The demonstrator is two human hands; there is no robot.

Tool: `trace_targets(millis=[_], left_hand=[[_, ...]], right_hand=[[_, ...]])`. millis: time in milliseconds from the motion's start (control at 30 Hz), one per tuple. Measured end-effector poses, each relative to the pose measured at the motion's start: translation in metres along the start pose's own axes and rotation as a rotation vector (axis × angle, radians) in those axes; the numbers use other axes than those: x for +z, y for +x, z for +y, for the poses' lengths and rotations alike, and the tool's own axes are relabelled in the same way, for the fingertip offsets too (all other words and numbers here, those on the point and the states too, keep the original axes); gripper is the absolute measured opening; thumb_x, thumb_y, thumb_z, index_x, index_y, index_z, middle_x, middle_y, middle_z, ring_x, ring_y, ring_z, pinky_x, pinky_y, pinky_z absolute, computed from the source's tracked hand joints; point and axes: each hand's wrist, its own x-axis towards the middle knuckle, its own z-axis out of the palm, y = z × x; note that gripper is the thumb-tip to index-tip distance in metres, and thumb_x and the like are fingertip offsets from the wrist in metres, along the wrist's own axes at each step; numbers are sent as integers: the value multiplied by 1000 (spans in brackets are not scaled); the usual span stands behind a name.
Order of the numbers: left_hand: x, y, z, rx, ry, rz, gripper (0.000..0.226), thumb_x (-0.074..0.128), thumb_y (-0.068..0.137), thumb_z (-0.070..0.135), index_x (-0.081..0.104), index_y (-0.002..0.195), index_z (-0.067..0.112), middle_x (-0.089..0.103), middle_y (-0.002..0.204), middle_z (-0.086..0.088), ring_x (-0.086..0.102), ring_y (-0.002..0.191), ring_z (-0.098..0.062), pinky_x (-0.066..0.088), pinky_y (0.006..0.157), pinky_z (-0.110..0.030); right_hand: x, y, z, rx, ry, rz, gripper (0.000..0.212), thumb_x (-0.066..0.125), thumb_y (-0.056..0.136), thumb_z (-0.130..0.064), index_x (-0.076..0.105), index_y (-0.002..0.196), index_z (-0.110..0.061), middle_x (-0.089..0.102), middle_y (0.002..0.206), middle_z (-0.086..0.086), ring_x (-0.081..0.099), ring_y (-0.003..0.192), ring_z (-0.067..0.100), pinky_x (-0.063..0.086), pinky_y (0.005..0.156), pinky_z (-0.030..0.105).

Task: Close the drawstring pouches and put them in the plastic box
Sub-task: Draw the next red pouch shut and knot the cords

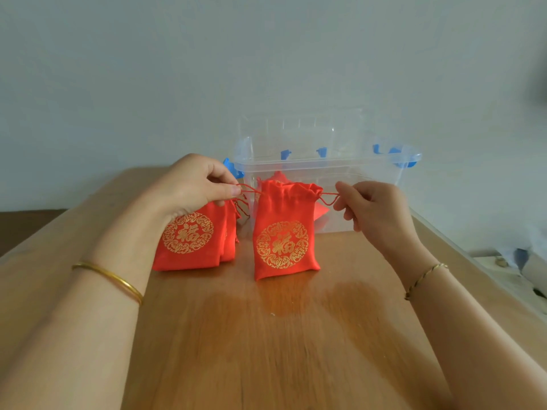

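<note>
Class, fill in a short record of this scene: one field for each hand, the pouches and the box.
left hand: pinches the drawstring at the middle pouch's left
right hand: pinches the drawstring at its right
middle pouch: red, upright, mouth gathered but not fully shut
other pouches: red stack beside it, at the left
plastic box: clear, open, behind the pouches, something red inside

The front pouch [282, 241] hides most of the boxed pouch [322, 211].
</note>
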Motion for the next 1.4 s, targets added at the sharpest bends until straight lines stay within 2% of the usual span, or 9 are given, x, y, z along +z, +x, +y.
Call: trace_targets(millis=[167,267,433,533,600,700,767,1067,1400], left_hand=[[-1,3,-3,-24,-20,73,7,69,80,15,69,78,9,61,63,-3,53,44,4,42,52,-9],[-3,4,-5,-44,-4,93,13,67,82,17,70,78,6,62,66,-7,51,44,1,43,56,-16],[-19,-2,-9,-93,37,90,26,58,89,17,64,65,9,55,58,-2,48,48,-7,41,47,-12],[-21,-5,-3,-152,-34,52,28,51,93,16,60,68,8,55,60,-4,50,49,-9,44,48,-15],[-22,-8,9,-175,-324,33,30,47,95,15,55,67,10,59,56,1,55,49,-6,47,47,-14],[-21,-13,32,-78,-794,-14,28,46,93,15,51,66,13,68,72,-2,65,72,-14,52,59,-20],[-12,-14,46,15,-907,-76,27,45,93,17,52,68,14,71,87,-5,68,86,-18,53,67,-22],[3,-16,63,64,-799,-103,12,54,88,15,66,88,10,63,67,3,59,61,-7,51,63,-19],[13,-10,56,95,-614,-65,12,58,86,10,66,78,9,57,54,5,46,45,-6,43,50,-16]], right_hand=[[-4,1,-2,346,552,-133,36,52,93,-33,62,65,-12,47,50,-3,35,37,7,29,40,16],[-4,2,0,538,860,-239,32,51,93,-33,57,66,-16,44,49,-7,32,34,4,26,35,14],[-12,9,7,706,1206,-26,34,45,96,-30,48,64,-20,38,40,-11,27,28,3,17,32,11],[-9,8,4,610,1094,102,33,46,96,-30,53,66,-18,41,44,-10,28,28,3,21,31,13],[-9,5,-6,463,924,179,33,49,94,-29,58,66,-16,44,52,-6,31,33,4,24,34,14],[-11,2,-32,250,752,190,35,52,93,-28,63,63,-14,47,52,-3,34,37,6,28,38,15],[-9,4,-52,129,689,135,36,52,92,-26,64,61,-14,47,49,-3,34,38,7,28,38,15],[-3,18,-105,-219,397,-162,36,55,91,-23,66,58,-14,48,47,-4,36,37,7,29,40,15],[6,27,-97,-123,277,-261,41,36,98,-39,62,80,-12,54,68,1,43,41,11,31,40,19]])
